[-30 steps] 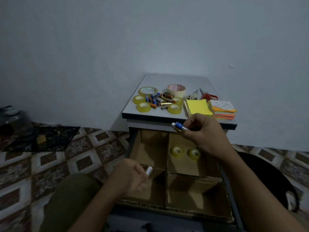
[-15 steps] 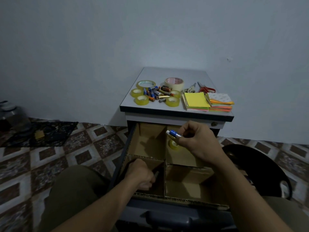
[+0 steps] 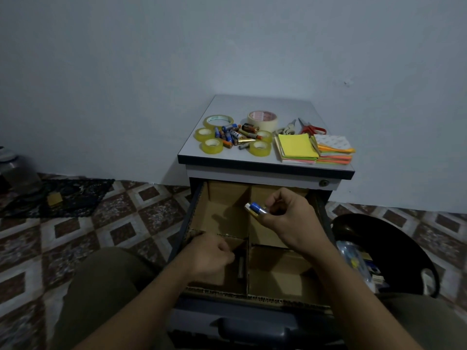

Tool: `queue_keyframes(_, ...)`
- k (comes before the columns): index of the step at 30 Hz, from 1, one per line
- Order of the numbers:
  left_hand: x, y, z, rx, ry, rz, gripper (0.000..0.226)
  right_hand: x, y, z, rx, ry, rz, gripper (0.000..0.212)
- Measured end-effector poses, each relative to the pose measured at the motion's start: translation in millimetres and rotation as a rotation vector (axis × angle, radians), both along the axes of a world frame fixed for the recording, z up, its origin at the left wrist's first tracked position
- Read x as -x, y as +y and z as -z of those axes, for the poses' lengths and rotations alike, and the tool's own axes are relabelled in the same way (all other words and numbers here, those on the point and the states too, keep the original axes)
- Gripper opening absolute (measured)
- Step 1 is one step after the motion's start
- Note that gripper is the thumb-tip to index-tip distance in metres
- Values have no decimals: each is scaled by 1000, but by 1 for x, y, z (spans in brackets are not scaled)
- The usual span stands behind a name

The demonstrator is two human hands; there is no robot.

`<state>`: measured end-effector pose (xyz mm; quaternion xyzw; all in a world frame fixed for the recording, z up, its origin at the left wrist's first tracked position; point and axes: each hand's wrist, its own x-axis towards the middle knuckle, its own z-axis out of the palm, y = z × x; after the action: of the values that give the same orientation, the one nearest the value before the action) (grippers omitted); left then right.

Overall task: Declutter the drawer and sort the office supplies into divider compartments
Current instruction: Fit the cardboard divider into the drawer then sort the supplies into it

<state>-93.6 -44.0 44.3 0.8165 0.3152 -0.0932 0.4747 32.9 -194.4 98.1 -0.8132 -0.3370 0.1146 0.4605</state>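
Observation:
The open drawer holds a cardboard divider (image 3: 252,296) with several compartments. My left hand (image 3: 209,257) is down in the near-left compartment, fingers curled. A dark battery (image 3: 240,267) lies along the centre wall right at its fingertips; I cannot tell whether they touch. My right hand (image 3: 290,221) hovers over the far-right compartment, pinching blue batteries (image 3: 256,208) between thumb and fingers. On the cabinet top (image 3: 265,103) lie a pile of loose batteries (image 3: 235,136), several tape rolls (image 3: 212,145), sticky notes (image 3: 298,146) and scissors (image 3: 312,128).
A black round seat (image 3: 394,238) with some packets on it stands right of the drawer. My legs flank the drawer front and its handle (image 3: 252,327). Patterned floor tiles and a dark mat (image 3: 63,195) lie to the left, near the wall.
My left hand went down into the near-left compartment with its battery. My right hand dropped from the cabinet's edge to above the far-right compartment, now hiding the tape rolls there.

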Motion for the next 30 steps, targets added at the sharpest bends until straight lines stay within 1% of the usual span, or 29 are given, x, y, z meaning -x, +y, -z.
queue_keyframes(2,13,9,-17,-213,-139,26,9,3,1,2,-22,6,-7,19)
queue_keyframes(3,19,14,-27,-265,-216,12,9,5,2,3,-31,9,-16,19)
queue_keyframes(5,28,28,-40,-324,-346,-44,11,10,6,6,-50,16,-41,17)
queue_keyframes(8,28,57,-42,-400,-395,-121,12,20,13,8,-60,41,-75,15)
queue_keyframes(12,16,87,-26,-364,-279,-79,15,38,22,11,32,135,-155,15)
queue_keyframes(14,10,94,-19,-333,-278,-73,17,48,27,18,104,182,-206,17)
queue_keyframes(16,9,98,-15,-290,-297,-115,16,56,35,26,182,194,-234,19)
queue_keyframes(18,9,103,-12,-248,-293,-136,17,65,46,37,271,185,-237,20)
queue_keyframes(21,11,107,-10,-184,-295,-143,18,73,62,51,346,133,-198,18)
queue_keyframes(23,11,107,-9,-175,-296,-150,17,76,74,57,384,110,-178,15)
queue_keyframes(27,12,105,-8,-169,-299,-170,15,75,93,71,457,110,-153,21)
queue_keyframes(30,13,103,-8,-174,-299,-167,14,75,98,82,508,81,-193,22)
